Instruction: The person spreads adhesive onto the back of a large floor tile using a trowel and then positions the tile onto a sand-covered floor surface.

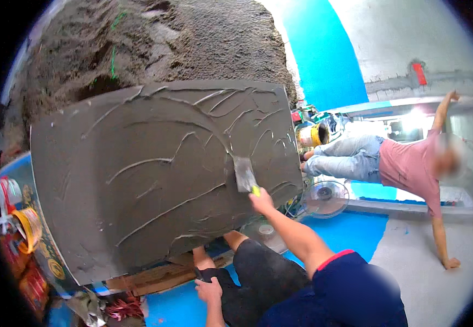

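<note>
A large rectangular slab (73,218) fills the middle of the view, coated with wet grey mortar that shows curved ridges. My right hand (262,201) grips the yellow-green handle of a putty knife (244,173). Its broad metal blade lies against the mortar on the right part of the slab. Below the slab's near edge, beside my knee in dark shorts, my left hand (210,290) is closed around a small dark thing, mostly hidden by the fingers. I cannot make out what that is.
A rough, mortar-covered surface (214,43) lies beyond the slab. Yellow buckets stand left (29,229) and right (313,135). A round fan (325,192) sits right of the slab. A person in a pink shirt (408,163), appearing sideways, spreads both arms at a doorway. Bagged material (125,308) lies lower left.
</note>
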Tool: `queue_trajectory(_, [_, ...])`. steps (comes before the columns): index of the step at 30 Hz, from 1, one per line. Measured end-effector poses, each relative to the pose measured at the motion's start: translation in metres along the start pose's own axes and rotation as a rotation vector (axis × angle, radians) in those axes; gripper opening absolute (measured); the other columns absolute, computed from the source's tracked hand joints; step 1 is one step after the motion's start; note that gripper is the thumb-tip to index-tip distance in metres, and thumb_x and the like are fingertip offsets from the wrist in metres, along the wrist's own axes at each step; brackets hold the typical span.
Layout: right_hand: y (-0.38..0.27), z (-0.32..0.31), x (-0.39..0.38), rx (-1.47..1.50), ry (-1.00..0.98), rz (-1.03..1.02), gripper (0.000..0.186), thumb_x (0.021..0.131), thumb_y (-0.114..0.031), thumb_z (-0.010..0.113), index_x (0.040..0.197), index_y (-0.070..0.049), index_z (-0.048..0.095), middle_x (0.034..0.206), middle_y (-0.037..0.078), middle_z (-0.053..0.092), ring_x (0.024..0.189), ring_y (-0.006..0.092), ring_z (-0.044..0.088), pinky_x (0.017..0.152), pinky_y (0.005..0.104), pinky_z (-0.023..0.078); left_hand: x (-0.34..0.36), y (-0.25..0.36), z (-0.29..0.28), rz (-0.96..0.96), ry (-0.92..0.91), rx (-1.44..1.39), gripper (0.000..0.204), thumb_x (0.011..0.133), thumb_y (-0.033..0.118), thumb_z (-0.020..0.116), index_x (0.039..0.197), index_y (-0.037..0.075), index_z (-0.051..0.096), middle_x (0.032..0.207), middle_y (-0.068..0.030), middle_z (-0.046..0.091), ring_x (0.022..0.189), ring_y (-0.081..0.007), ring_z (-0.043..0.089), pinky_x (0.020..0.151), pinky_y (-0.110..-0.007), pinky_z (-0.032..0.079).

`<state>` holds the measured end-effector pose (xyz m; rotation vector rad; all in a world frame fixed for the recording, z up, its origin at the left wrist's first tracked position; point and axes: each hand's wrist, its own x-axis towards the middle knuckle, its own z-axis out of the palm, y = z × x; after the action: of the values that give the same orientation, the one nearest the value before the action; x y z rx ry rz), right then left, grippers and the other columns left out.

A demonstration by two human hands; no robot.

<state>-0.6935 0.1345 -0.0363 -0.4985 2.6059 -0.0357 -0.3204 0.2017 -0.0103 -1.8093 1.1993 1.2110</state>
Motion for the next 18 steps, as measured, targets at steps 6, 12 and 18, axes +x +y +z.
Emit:
queue_trajectory(6, [0.106, -0.143, 0.015, 0.408, -0.179, 0.237, 0.029, 0.078, -0.022, 0.074, 0.092, -0.003, 0.058, 0.072, 0.008, 0.063, 0.050, 0.0155, 0.059, 0.044, 0.0314, 0.047, -0.017, -0.002, -0.013, 0.105, 0.099, 0.059, 0.077, 0.083, 0.045, 0.055, 0.135, -0.007, 0.032, 0.120, -0.0296, 0.051, 0.104, -0.0424, 0.056, 0.088, -0.047, 0.047])
queue_trajectory(12, [0.219, -0.304, 0.061, 0.670, -0.123, 0.316, 0.022, 0.081, -0.018, 0.071, 0.087, 0.000, 0.060, 0.071, 0.008, 0.062, 0.053, 0.0167, 0.059, 0.044, 0.0302, 0.046, -0.057, 0.004, -0.026, 0.205, -0.042, 0.136, 0.054, 0.085, 0.038, 0.055, 0.118, -0.004, 0.050, 0.117, -0.0313, 0.054, 0.106, -0.0441, 0.055, 0.089, -0.050, 0.045])
queue_trajectory(18, [0.257, -0.382, 0.119, 0.952, -0.138, 0.382, 0.016, 0.083, -0.015, 0.062, 0.081, 0.000, 0.062, 0.064, 0.008, 0.060, 0.049, 0.0158, 0.055, 0.042, 0.0283, 0.042, -0.107, 0.002, -0.047, 0.421, 0.050, 0.139, 0.046, 0.086, 0.035, 0.053, 0.113, -0.002, 0.056, 0.111, -0.0287, 0.059, 0.104, -0.0417, 0.057, 0.090, -0.047, 0.045])
